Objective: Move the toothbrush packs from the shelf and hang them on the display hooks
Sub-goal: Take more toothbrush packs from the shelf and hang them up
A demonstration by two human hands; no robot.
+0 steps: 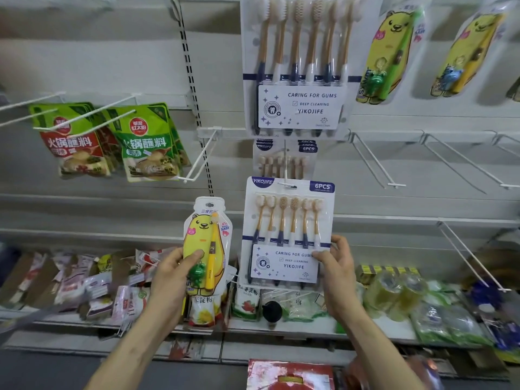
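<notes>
Shop wall, brush packs held up.
L hand point(171, 277) curled round yellow bear pack point(204, 243), thumb on front, left of middle. R hand point(337, 266) pinching low right edge of 6-brush pack point(289, 229), hang hole right at tip of white hook point(285, 164). Other 6-packs point(281, 161) further back on same hook. Green sauce bags point(146, 142) far left.

Shop: display hooks point(377, 161) hold packaged goods.

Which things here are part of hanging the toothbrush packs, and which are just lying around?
Job: six-brush pack, pinched by right hand; bear toothbrush pack, gripped by left hand; bare display hooks.
Lying about: green sauce pouches; mixed packets underneath.
</notes>
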